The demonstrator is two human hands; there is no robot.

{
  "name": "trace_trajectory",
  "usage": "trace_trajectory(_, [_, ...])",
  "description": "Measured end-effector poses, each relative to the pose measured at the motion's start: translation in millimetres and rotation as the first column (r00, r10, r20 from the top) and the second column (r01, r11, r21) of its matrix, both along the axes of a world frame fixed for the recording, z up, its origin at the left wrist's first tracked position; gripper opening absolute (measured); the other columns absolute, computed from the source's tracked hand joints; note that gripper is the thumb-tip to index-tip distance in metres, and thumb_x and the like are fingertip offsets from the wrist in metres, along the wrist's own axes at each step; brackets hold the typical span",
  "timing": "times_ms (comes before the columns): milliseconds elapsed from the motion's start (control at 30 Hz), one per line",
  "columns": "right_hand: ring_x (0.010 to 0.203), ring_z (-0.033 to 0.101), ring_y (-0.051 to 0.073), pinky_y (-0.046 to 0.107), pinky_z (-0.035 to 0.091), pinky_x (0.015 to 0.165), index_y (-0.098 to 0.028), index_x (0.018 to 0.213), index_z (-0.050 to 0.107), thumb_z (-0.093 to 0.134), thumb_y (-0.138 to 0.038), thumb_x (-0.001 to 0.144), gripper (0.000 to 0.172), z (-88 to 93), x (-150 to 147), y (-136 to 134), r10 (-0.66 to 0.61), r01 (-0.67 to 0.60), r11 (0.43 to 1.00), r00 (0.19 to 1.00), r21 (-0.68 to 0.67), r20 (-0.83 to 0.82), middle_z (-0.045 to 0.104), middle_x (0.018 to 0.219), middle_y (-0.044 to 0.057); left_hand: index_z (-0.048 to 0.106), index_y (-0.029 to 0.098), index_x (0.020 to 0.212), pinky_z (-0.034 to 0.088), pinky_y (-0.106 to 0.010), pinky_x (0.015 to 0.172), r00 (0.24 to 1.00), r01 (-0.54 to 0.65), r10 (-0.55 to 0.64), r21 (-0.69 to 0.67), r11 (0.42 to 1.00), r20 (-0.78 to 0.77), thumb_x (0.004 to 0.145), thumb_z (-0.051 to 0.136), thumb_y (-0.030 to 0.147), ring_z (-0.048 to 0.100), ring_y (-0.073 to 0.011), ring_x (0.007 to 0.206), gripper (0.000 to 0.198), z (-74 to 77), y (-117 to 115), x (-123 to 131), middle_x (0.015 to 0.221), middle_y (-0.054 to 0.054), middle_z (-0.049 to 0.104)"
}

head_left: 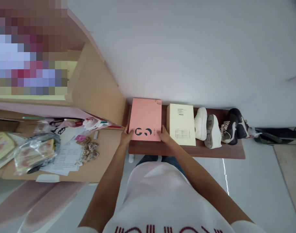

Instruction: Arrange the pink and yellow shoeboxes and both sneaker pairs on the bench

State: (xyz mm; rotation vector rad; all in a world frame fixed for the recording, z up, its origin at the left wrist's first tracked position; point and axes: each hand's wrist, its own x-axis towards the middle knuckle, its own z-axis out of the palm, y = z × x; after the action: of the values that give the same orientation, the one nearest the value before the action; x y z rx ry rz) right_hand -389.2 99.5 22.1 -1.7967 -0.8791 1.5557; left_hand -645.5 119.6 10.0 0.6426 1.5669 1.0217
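A pink shoebox (pixel 146 115) with dark lettering sits at the left end of a dark brown wooden shelf top (pixel 148 148). My left hand (pixel 127 134) grips its left side near the front corner. On the opposite side, my right hand (pixel 164 134) grips the box's right edge, thumb on the lid. Both hands' other fingers are partly hidden along the box sides. Just right of my right hand stands a cream shoebox (pixel 182 121) with printed labels on top, apart from the pink one.
Right of the cream box are white shoes (pixel 200 124), a grey-and-white shoe (pixel 213 131) and black-and-white sneakers (pixel 232 127). A desk (pixel 89 168) at left holds papers, a plastic-wrapped packet (pixel 36 153) and a beige scrunchie (pixel 89 150). The wall (pixel 187 51) lies behind the shelf.
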Motion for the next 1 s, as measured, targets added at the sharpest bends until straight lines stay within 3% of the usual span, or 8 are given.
trace_trajectory(100, [0.152,0.034,0.028,0.046,0.025,0.126,-0.013,0.156,0.033,0.063,-0.040,0.087,0.080,11.0,14.8,-6.8,-0.060,0.056,0.998,0.992,0.034,0.111,0.034,0.163,0.018,0.056,0.017,0.143,0.034,-0.040,0.121,0.985,-0.013,0.014,0.008,1.000,-0.171,0.069,0.085,0.020,0.047,-0.0282,0.143,0.080,12.8,3.3,2.2,0.148,-0.016,0.056])
trace_trajectory(233, [0.142,0.048,0.028,0.048,0.039,0.118,-0.023,0.154,0.039,0.058,-0.049,0.089,0.072,24.3,55.6,-21.5,-0.218,0.205,0.971,0.970,0.121,0.108,0.044,0.158,0.013,0.057,0.018,0.142,0.015,-0.039,0.128,0.941,0.122,-0.061,0.165,0.979,-0.333,0.074,0.080,0.018,0.027,-0.0286,0.154,0.072,39.7,-0.8,26.0,0.160,-0.013,0.043])
trace_trajectory(400, [0.132,0.057,0.031,0.052,0.047,0.111,-0.023,0.150,0.044,0.058,-0.052,0.088,0.069,27.3,115.8,-44.8,-0.374,0.340,0.919,0.913,0.201,0.163,0.052,0.152,0.015,0.061,0.022,0.138,0.021,-0.046,0.127,0.932,0.330,-0.289,0.184,0.926,-0.218,0.080,0.076,0.023,0.037,-0.0306,0.149,0.061,53.5,-19.7,84.2,0.156,-0.012,0.047])
trace_trajectory(567, [0.131,0.058,0.033,0.053,0.046,0.110,-0.019,0.146,0.049,0.058,-0.048,0.087,0.067,20.6,161.5,-62.3,-0.388,0.340,0.918,0.878,0.205,0.279,0.056,0.148,0.016,0.054,0.025,0.146,0.025,-0.049,0.124,0.885,0.465,-0.455,0.141,0.874,-0.101,0.085,0.073,0.031,0.040,-0.0313,0.148,0.065,40.2,-38.3,139.5,0.159,-0.012,0.045])
trace_trajectory(700, [0.133,0.055,0.035,0.052,0.044,0.113,-0.014,0.142,0.053,0.059,-0.046,0.083,0.068,10.6,183.9,-65.8,-0.332,0.292,0.943,0.852,0.158,0.405,0.056,0.147,0.018,0.045,0.022,0.153,0.028,-0.050,0.122,0.853,0.522,-0.519,0.044,0.852,-0.059,0.087,0.072,0.039,0.037,-0.0335,0.150,0.073,24.2,-47.0,176.2,0.163,-0.017,0.037])
trace_trajectory(867, [0.124,0.062,0.032,0.048,0.047,0.110,-0.016,0.134,0.059,0.062,-0.045,0.082,0.059,-1.2,189.0,-67.7,-0.248,0.235,0.969,0.917,0.079,0.311,0.066,0.134,0.015,0.042,0.019,0.154,0.021,-0.046,0.125,0.891,0.446,-0.451,-0.075,0.892,-0.058,0.081,0.077,0.053,0.025,-0.0353,0.154,0.088,-0.6,-46.7,210.6,0.166,-0.018,0.030])
trace_trajectory(1000, [0.120,0.065,0.031,0.047,0.049,0.107,-0.017,0.125,0.063,0.063,-0.045,0.085,0.050,-4.6,187.8,-62.3,-0.230,0.231,0.973,0.937,0.026,0.262,0.072,0.125,0.015,0.040,0.018,0.155,0.019,-0.041,0.125,0.935,0.339,-0.350,-0.151,0.928,-0.051,0.083,0.067,0.067,0.023,-0.0334,0.155,0.091,-21.5,-38.6,227.2,0.166,-0.017,0.031])
